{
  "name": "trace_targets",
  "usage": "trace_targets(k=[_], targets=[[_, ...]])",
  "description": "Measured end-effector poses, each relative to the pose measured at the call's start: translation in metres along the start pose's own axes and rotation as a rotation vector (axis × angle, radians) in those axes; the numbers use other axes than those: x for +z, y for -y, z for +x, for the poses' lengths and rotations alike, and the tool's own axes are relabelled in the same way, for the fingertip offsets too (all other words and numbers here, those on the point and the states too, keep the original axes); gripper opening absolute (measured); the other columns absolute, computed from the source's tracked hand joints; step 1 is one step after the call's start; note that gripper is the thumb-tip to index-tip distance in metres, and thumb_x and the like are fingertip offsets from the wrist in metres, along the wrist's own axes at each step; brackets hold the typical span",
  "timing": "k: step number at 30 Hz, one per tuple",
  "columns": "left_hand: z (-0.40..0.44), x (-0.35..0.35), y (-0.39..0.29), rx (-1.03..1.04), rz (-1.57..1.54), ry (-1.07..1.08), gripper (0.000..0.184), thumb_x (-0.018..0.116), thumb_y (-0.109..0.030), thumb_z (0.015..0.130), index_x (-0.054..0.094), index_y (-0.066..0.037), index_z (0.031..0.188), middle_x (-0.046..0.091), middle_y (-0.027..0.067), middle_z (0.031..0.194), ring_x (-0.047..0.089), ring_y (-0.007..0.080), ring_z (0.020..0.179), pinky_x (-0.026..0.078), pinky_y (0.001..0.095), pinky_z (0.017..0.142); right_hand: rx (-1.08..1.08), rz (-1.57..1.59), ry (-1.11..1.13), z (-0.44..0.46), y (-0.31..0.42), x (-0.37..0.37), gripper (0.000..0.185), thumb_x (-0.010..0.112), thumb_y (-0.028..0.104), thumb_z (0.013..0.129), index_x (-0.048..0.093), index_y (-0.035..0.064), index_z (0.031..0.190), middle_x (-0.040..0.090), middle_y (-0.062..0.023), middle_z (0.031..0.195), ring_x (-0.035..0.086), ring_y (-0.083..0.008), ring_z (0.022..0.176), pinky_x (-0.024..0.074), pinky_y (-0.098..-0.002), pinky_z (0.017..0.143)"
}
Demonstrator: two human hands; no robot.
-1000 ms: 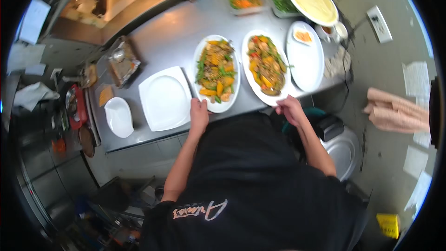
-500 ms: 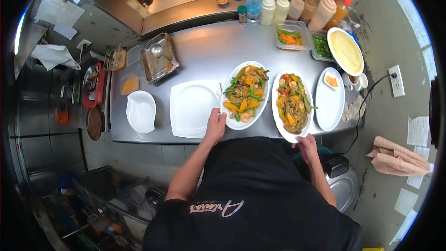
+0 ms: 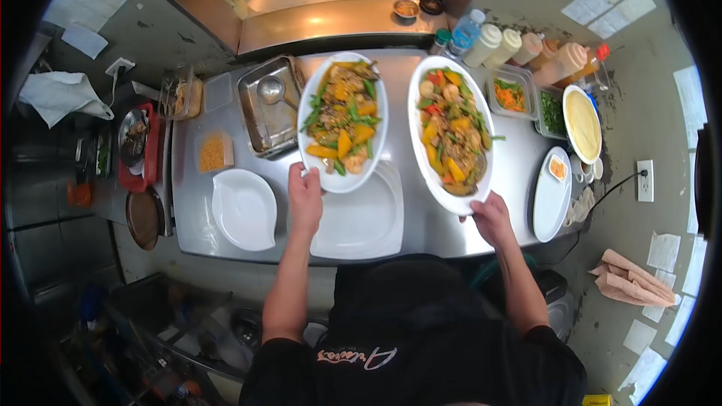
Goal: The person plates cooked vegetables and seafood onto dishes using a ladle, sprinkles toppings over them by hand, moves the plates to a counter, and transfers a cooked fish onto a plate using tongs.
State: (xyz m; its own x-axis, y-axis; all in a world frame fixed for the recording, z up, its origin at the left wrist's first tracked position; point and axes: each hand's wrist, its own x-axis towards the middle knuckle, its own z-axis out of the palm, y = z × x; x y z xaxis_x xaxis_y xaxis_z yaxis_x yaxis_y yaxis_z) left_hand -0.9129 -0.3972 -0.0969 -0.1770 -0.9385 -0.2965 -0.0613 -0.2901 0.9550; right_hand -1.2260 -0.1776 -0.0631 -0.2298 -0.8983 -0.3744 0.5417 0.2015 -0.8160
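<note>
My left hand (image 3: 306, 199) grips the near end of a white oval plate (image 3: 344, 183) and holds it up over the counter. A stir-fry of green beans, orange squash pieces and shrimp (image 3: 346, 116) covers it. At the near end of a second white oval plate (image 3: 416, 131), my right hand (image 3: 491, 219) is closed on the rim, thumb on top. This one carries a similar stir-fry (image 3: 455, 124) with red pieces. Partly hidden below the left plate lies a square white plate (image 3: 353, 233).
On the steel counter (image 3: 459, 244) stand a white bowl (image 3: 244, 210), a metal tray (image 3: 256, 139) with a ladle (image 3: 272, 90), and an oval plate (image 3: 545, 210) with a small sauce dish (image 3: 557, 168). Squeeze bottles (image 3: 483, 45) and vegetable tubs (image 3: 514, 92) line the back right. A raised pass shelf (image 3: 331, 22) runs behind.
Both plates of stir-fry have been lifted and moved forward, toward the shelf. The left plate now overlaps the square plate. The view has shifted.
</note>
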Motion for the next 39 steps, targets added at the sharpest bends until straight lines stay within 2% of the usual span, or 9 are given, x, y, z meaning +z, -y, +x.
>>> trace_targets(k=[8, 11, 21, 22, 26, 30, 34, 36, 39], targets=[[0.189, -0.038, -0.036, 0.102, 0.21, -0.182, 0.022, 0.051, -0.016, 0.103, 0.047, -0.001, 0.118, 0.065, 0.0118, 0.094, 0.066, 0.015, 0.079, 0.057, 0.0302, 0.068, -0.049, -0.026, 0.054, 0.208, -0.007, 0.072, 0.025, 0.055, 0.008, 0.094, 0.059, -0.0044, 0.116, 0.068, -0.0126, 0.104, 0.063, -0.021, 0.088, 0.0511, -0.0363, 0.079], [0.251, -0.046, -0.037, 0.119, 0.115, -0.138, 0.019, 0.048, -0.016, 0.104, 0.049, 0.0, 0.115, 0.065, 0.0129, 0.107, 0.067, 0.0185, 0.095, 0.059, 0.033, 0.075, -0.028, 0.018, 0.056, 0.272, -0.018, 0.085, 0.03, 0.059, 0.009, 0.094, 0.059, -0.0043, 0.121, 0.068, -0.0123, 0.109, 0.065, -0.0209, 0.092, 0.0529, -0.0366, 0.081], [0.344, -0.045, -0.067, -0.027, -0.025, 0.067, 0.025, 0.048, -0.016, 0.105, 0.053, 0.005, 0.116, 0.064, 0.0162, 0.108, 0.069, 0.0223, 0.091, 0.061, 0.0349, 0.076, 0.017, -0.002, -0.011, 0.382, -0.008, 0.113, 0.024, 0.059, 0.008, 0.094, 0.059, -0.001, 0.116, 0.068, -0.0105, 0.103, 0.065, -0.0208, 0.086, 0.0528, -0.0364, 0.082], [0.344, -0.046, -0.072, -0.047, 0.013, 0.1, 0.026, 0.048, -0.017, 0.105, 0.054, 0.006, 0.116, 0.064, 0.0163, 0.108, 0.069, 0.0229, 0.091, 0.061, 0.035, 0.079, 0.026, -0.023, 0.062, 0.389, -0.006, 0.104, 0.027, 0.059, 0.01, 0.096, 0.058, -0.0053, 0.118, 0.067, -0.0142, 0.111, 0.066, -0.0223, 0.091, 0.0552, -0.0385, 0.085], [0.323, -0.048, -0.075, 0.033, 0.018, -0.003, 0.036, 0.051, -0.022, 0.105, 0.055, 0.008, 0.123, 0.068, 0.0163, 0.103, 0.067, 0.0176, 0.072, 0.058, 0.0297, 0.063, 0.157, -0.157, 0.091, 0.357, 0.015, 0.112, 0.034, 0.057, 0.022, 0.102, 0.057, -0.0042, 0.123, 0.069, -0.0128, 0.11, 0.068, -0.0217, 0.096, 0.0553, -0.0368, 0.088], [0.232, -0.077, -0.09, 0.424, 0.463, -0.052, 0.034, 0.056, -0.024, 0.103, 0.058, -0.001, 0.129, 0.064, 0.006, 0.116, 0.061, 0.0131, 0.09, 0.051, 0.0267, 0.078, 0.189, -0.595, 0.108, 0.279, 0.007, 0.102, 0.036, 0.055, 0.023, 0.104, 0.056, -0.0019, 0.13, 0.071, -0.0117, 0.108, 0.069, -0.0185, 0.095, 0.0545, -0.0322, 0.085], [0.094, -0.114, -0.091, -0.018, 0.317, 0.295, 0.026, 0.056, -0.019, 0.103, 0.06, -0.006, 0.125, 0.064, -0.0001, 0.111, 0.058, 0.0099, 0.096, 0.047, 0.0247, 0.086, 0.224, -0.879, 0.052, 0.178, -0.028, 0.073, 0.028, 0.056, 0.02, 0.102, 0.06, -0.0003, 0.122, 0.071, -0.0081, 0.092, 0.067, -0.0145, 0.085, 0.0524, -0.0296, 0.074], [0.033, -0.126, -0.07, -0.173, 0.457, 0.458, 0.025, 0.055, -0.023, 0.103, 0.061, -0.005, 0.12, 0.066, 0.0041, 0.109, 0.061, 0.0143, 0.097, 0.048, 0.0286, 0.086, 0.241, -1.091, 0.046, 0.131, -0.042, 0.059, 0.027, 0.057, 0.023, 0.101, 0.065, -0.0012, 0.108, 0.069, -0.009, 0.08, 0.067, -0.0165, 0.07, 0.0533, -0.0315, 0.068], [-0.04, -0.124, -0.049, -0.277, 0.762, 0.754, 0.037, 0.054, -0.037, 0.102, 0.062, -0.003, 0.115, 0.068, 0.0119, 0.109, 0.064, 0.0235, 0.098, 0.049, 0.0348, 0.087, 0.493, -1.151, 0.231, 0.082, -0.042, 0.062, 0.024, 0.057, 0.019, 0.1, 0.063, -0.0035, 0.103, 0.071, -0.0108, 0.082, 0.07, -0.0184, 0.071, 0.0557, -0.0331, 0.068]])
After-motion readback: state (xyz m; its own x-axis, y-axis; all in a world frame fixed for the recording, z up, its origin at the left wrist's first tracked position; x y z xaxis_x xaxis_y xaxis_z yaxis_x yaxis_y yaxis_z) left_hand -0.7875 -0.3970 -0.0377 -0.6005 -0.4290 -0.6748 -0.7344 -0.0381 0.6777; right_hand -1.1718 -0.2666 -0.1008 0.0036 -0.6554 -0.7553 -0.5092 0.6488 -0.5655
